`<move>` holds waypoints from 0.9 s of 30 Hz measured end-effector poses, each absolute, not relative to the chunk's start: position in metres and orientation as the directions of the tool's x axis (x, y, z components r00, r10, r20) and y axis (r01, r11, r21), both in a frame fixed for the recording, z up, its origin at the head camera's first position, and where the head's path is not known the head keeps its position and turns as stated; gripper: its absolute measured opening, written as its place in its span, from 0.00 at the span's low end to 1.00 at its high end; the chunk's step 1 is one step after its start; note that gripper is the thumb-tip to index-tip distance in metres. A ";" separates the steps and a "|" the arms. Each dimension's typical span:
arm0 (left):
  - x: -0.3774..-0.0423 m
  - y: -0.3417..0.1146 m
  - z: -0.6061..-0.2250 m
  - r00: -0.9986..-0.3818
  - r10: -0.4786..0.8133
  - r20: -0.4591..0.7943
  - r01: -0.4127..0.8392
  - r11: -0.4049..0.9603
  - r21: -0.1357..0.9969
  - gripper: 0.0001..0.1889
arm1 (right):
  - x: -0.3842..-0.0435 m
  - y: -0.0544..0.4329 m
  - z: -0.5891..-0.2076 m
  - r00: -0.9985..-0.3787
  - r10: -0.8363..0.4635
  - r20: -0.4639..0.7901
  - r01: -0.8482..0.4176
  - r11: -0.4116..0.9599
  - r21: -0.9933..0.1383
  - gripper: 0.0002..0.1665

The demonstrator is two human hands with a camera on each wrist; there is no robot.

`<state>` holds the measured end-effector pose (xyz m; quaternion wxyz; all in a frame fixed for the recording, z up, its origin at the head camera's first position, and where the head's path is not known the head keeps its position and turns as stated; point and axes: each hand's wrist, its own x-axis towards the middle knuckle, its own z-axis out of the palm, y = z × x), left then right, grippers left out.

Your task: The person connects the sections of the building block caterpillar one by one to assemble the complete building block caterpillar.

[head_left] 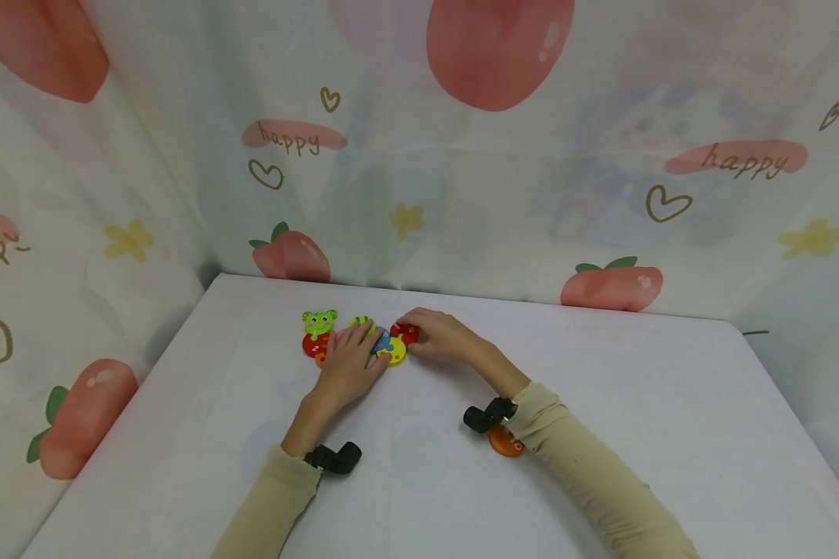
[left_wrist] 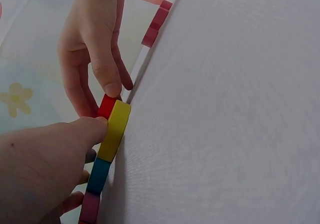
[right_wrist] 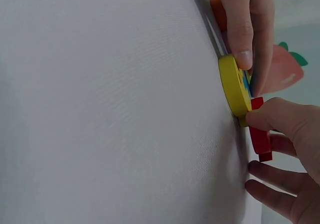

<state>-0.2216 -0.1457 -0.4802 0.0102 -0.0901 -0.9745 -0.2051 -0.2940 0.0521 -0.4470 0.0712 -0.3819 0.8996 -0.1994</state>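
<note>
A row of colourful wooden puzzle pieces lies toward the back of the white table. At its left end are a green animal-head piece (head_left: 319,322) and a red numbered piece (head_left: 313,346). My left hand (head_left: 353,363) rests across the middle pieces with fingers spread, covering part of them. Its thumb touches the yellow piece (right_wrist: 232,84), which adjoins a blue piece (left_wrist: 98,176). At the row's right end my right hand (head_left: 443,335) pinches a red piece (right_wrist: 259,136) between thumb and fingers, right against the yellow one.
An orange piece (head_left: 506,442) lies apart on the table, partly under the right wrist and sleeve. Black wrist cameras (head_left: 489,415) sit on both wrists. A printed curtain (head_left: 461,194) hangs close behind the table's back edge.
</note>
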 end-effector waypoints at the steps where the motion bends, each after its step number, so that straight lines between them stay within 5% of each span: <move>1: -0.222 -0.146 -0.480 -0.983 0.173 0.057 0.182 0.899 0.399 0.30 | -0.294 0.052 -0.447 -0.699 -0.715 0.023 -0.660 0.632 -0.407 0.27; 27: -0.221 -0.146 -0.480 -0.981 0.180 0.067 0.192 0.900 0.391 0.30 | -0.291 0.050 -0.443 -0.708 -0.706 -0.026 -0.647 0.664 -0.375 0.27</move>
